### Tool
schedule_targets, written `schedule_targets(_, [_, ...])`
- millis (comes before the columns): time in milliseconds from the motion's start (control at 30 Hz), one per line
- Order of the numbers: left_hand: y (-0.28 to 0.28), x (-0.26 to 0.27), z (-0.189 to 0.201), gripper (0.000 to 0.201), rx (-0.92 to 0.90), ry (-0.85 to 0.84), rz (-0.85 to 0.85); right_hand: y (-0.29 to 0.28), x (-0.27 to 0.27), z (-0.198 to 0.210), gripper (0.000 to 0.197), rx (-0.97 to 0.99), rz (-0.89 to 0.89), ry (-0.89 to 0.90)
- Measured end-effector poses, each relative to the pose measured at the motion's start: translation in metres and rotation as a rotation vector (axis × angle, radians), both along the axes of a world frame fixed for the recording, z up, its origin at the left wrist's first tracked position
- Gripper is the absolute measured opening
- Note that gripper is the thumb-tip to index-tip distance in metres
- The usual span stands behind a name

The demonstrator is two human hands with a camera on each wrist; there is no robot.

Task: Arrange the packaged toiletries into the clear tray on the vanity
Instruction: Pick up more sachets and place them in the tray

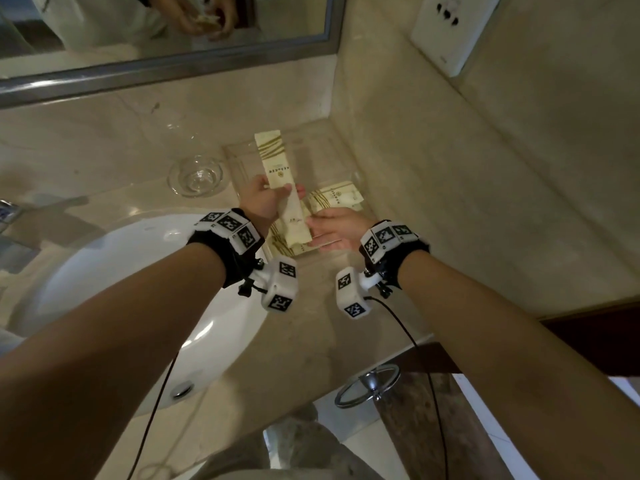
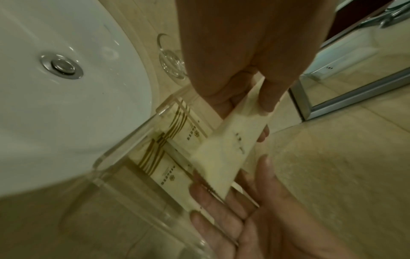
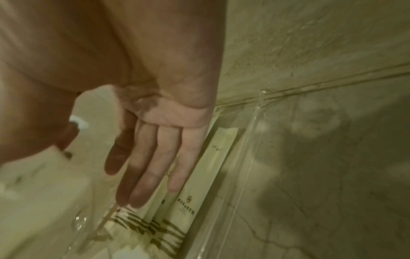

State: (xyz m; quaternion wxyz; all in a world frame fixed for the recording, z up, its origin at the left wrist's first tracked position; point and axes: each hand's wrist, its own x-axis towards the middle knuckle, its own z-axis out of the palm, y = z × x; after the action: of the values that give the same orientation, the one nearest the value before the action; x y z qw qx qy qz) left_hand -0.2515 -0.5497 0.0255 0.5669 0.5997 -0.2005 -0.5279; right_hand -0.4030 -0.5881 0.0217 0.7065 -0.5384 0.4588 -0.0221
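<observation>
My left hand [image 1: 294,191] pinches a long cream packet [image 1: 277,168] with gold stripes by its middle and holds it tilted above the clear tray [image 1: 231,154]. In the left wrist view, thumb and fingers of that hand [image 2: 244,103] clamp the packet [image 2: 228,143]. My right hand [image 1: 313,232] lies open, palm up, with straight fingers under the packet's near end. Matching packets [image 1: 336,197] lie flat in the tray, with more of them [image 3: 199,184] beside my right hand [image 3: 144,175].
A small glass dish [image 1: 197,176] sits left of the tray. The white sink basin [image 1: 138,271] fills the near left. The tray stands near the side wall, under a mirror [image 1: 138,29] and a wall socket [image 1: 450,29]. A chrome ring [image 1: 367,389] hangs below the counter edge.
</observation>
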Motion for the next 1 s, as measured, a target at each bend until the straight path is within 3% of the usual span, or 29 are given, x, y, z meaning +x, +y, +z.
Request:
schedule_targets(100, [0.000, -0.004, 0.001, 0.029, 0.017, -0.040, -0.060, 0.001, 0.005, 0.001, 0.040, 0.021, 0.008, 0.006])
schedule_targets(233, [0.000, -0.001, 0.000, 0.035, 0.075, -0.098, -0.042, 0.001, 0.008, 0.002, 0.014, -0.011, 0.005, 0.074])
schedule_targets(367, [0.001, 0.013, 0.000, 0.017, 0.042, -0.163, 0.148, -0.008, -0.007, -0.006, 0.052, -0.069, -0.110, 0.132])
schedule_targets(433, [0.002, 0.021, -0.003, 0.018, 0.037, -0.186, 0.225, -0.013, -0.014, -0.010, 0.059, -0.042, -0.137, 0.139])
schedule_targets(500, [0.003, 0.026, -0.007, 0.023, 0.040, -0.202, 0.251, -0.018, -0.021, -0.010, 0.048, 0.024, -0.210, 0.096])
schedule_targets(533, [0.004, 0.027, -0.009, 0.026, 0.038, -0.209, 0.253, -0.020, -0.024, -0.009, 0.029, 0.054, -0.240, 0.062])
schedule_targets(567, [0.004, 0.027, -0.011, 0.027, 0.037, -0.221, 0.239, -0.022, -0.027, -0.007, 0.011, 0.079, -0.281, 0.030])
schedule_targets(600, [0.005, 0.026, -0.013, 0.028, 0.048, -0.237, 0.207, -0.025, -0.029, -0.007, 0.009, 0.099, -0.343, 0.006])
schedule_targets(667, [0.007, 0.024, -0.020, 0.025, 0.129, -0.275, 0.094, -0.033, -0.032, -0.010, 0.019, 0.106, -0.441, 0.018])
schedule_targets(767, [0.012, 0.021, -0.034, 0.020, 0.309, -0.366, -0.139, -0.043, -0.032, -0.023, 0.037, 0.037, -0.481, 0.183])
schedule_targets(900, [0.017, 0.023, -0.048, 0.024, 0.452, -0.526, -0.322, -0.045, -0.025, -0.043, 0.039, -0.131, -0.394, 0.437])
schedule_targets(1000, [0.018, 0.027, -0.056, 0.015, 0.521, -0.695, -0.410, -0.046, -0.022, -0.056, 0.027, -0.244, -0.258, 0.546])
